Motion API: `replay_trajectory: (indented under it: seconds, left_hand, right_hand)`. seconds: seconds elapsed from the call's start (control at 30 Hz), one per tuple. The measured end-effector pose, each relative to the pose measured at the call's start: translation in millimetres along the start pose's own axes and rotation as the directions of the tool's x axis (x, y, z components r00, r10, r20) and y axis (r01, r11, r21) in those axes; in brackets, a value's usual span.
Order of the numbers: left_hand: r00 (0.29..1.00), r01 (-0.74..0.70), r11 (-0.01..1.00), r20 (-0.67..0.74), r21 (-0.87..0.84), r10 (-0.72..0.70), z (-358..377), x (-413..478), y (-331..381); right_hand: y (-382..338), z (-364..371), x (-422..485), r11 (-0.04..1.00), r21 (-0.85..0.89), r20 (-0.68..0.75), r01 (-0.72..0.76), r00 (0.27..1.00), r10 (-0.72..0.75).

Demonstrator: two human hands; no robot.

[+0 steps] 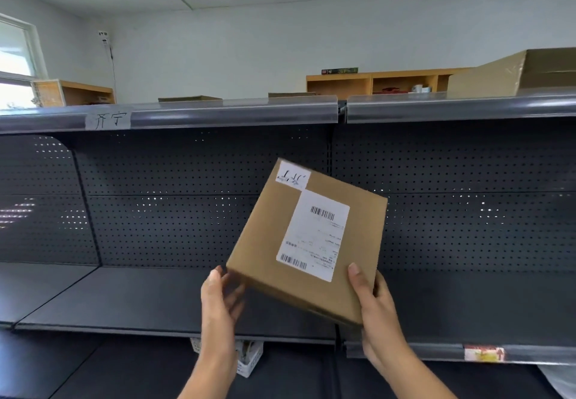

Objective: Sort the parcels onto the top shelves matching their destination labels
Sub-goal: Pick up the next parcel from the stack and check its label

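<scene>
A flat brown cardboard parcel (271, 243) is held tilted in front of the dark shelving. It carries a white shipping label with barcodes and a small handwritten tag at its far corner. My right hand (378, 314) grips its near right corner, thumb on top. My left hand (219, 297) touches its near left corner with fingers spread. The top shelf (218, 112) runs across above, with a handwritten paper label (107, 120) on its front rail at the left. Flat parcels (190, 98) lie on that top shelf.
A large cardboard box (511, 71) stands on the top shelf at the right. The middle shelf (124, 299) is bare, backed by perforated panel. A white basket (249, 359) sits on the shelf below. Wooden cabinets stand against the far wall.
</scene>
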State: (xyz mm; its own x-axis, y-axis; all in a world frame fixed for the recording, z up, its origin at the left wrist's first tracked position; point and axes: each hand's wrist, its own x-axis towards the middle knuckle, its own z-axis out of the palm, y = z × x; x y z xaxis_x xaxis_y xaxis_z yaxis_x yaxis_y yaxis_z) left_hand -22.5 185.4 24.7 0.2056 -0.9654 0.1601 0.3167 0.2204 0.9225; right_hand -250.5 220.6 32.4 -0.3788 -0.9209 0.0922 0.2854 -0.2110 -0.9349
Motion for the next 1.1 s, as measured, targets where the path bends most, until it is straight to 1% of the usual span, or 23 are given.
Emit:
replay_trajectory:
  seconds: [0.07, 0.1, 0.17, 0.2, 0.23, 0.3, 0.37, 0.4, 0.47, 0.5, 0.53, 0.57, 0.6, 0.67, 0.73, 0.77, 0.83, 0.9, 0.97, 1.03, 1.1]
  left_hand:
    - [0.998, 0.023, 0.994, 0.057, 0.103, -0.029, 17.6, -9.5, -8.8]
    - [0.986, 0.042, 0.987, 0.151, 0.154, -0.065, 26.5, -13.9, -14.6]
    - [0.92, 0.01, 0.969, 0.378, 0.249, -0.106, 43.0, -26.3, -24.4]
    - [0.9, 0.0, 0.968, 0.423, 0.25, -0.11, 47.3, -28.0, -28.3]
    - [0.901, -0.007, 0.975, 0.424, 0.221, -0.09, 48.1, -29.3, -28.8]
    - [0.942, -0.049, 0.984, 0.335, 0.169, -0.011, 46.9, -28.0, -21.4]
    - [0.954, -0.054, 0.991, 0.298, 0.123, 0.015, 41.9, -18.5, -12.8]
    - [0.959, -0.036, 0.994, 0.283, 0.103, 0.006, 38.0, -15.8, -5.1]
    - [0.969, 0.016, 0.998, 0.245, 0.059, -0.03, 27.8, -8.4, 3.5]
    - [0.967, 0.035, 0.997, 0.251, 0.063, -0.05, 20.2, -3.7, 5.8]
    - [0.961, 0.043, 0.996, 0.269, 0.079, -0.063, 12.3, 1.1, 8.6]
    - [0.957, 0.047, 0.995, 0.282, 0.085, -0.07, 4.6, 5.9, 12.5]
    - [0.951, 0.07, 0.994, 0.295, 0.09, -0.093, -1.4, 11.9, 15.7]
    - [0.937, 0.107, 0.988, 0.321, 0.112, -0.138, -7.5, 20.5, 22.3]
    - [0.942, 0.083, 0.984, 0.31, 0.16, -0.13, -6.7, 27.6, 30.2]
    - [0.943, 0.061, 0.981, 0.311, 0.186, -0.118, -5.4, 29.9, 35.6]
    - [0.935, 0.019, 0.973, 0.34, 0.229, -0.098, -4.1, 32.6, 45.3]
    - [0.926, -0.011, 0.964, 0.366, 0.266, -0.09, -2.3, 35.3, 51.9]
    - [0.936, -0.034, 0.968, 0.346, 0.25, -0.056, 0.7, 37.3, 53.1]
    - [0.965, -0.031, 0.984, 0.263, 0.173, -0.016, 9.7, 36.2, 48.1]
    - [0.986, 0.038, 0.996, 0.159, 0.076, -0.05, 20.6, 28.5, 33.6]
  right_hand:
    - [-3.0, 14.9, -2.5, 0.995, 0.099, -0.022, -0.004, 1.0, 0.006]
    - [-3.9, 23.1, -5.0, 0.986, 0.163, -0.008, -0.027, 1.0, 0.029]
    - [-1.1, 38.1, -12.3, 0.965, 0.248, 0.031, -0.084, 0.996, 0.079]
    - [2.8, 43.0, -16.3, 0.961, 0.26, 0.044, -0.099, 0.995, 0.091]
    - [7.7, 45.3, -19.6, 0.962, 0.252, 0.058, -0.105, 0.994, 0.094]
    - [17.0, 43.8, -23.7, 0.977, 0.177, 0.108, -0.121, 0.989, 0.103]
    - [17.8, 36.3, -24.8, 0.985, 0.104, 0.144, -0.139, 0.982, 0.123]
    - [14.3, 30.1, -22.5, 0.987, 0.089, 0.105, -0.131, 0.987, 0.121]
    - [1.7, 11.8, -12.1, 0.994, 0.085, -0.058, -0.071, 0.995, 0.076]
    - [-7.7, 1.4, -5.9, 0.997, 0.074, -0.121, -0.033, 0.992, 0.042]
    - [-16.9, -10.2, 0.9, 0.999, 0.048, -0.141, -0.002, 0.99, 0.009]
    - [-25.5, -21.2, 7.9, 1.0, 0.011, -0.118, 0.014, 0.993, -0.012]
    - [-33.3, -30.1, 13.8, 1.0, -0.023, -0.062, 0.016, 0.998, -0.018]
    - [-44.4, -39.6, 22.1, 0.998, -0.061, 0.097, -0.025, 0.995, 0.031]
    - [-49.3, -40.1, 23.7, 0.995, -0.075, 0.244, -0.065, 0.966, 0.082]
    - [-49.5, -39.7, 24.1, 0.994, -0.085, 0.29, -0.063, 0.953, 0.085]
    - [-48.6, -37.7, 23.5, 0.995, -0.095, 0.312, -0.039, 0.948, 0.067]
    - [-46.6, -35.0, 21.0, 0.996, -0.08, 0.285, -0.029, 0.957, 0.051]
    - [-41.5, -31.4, 18.4, 0.998, -0.056, 0.185, -0.036, 0.982, 0.046]
    - [-34.9, -24.7, 13.5, 0.999, -0.006, 0.111, -0.043, 0.993, 0.044]
    - [-27.0, -15.2, 6.1, 0.996, 0.064, 0.071, -0.057, 0.996, 0.053]
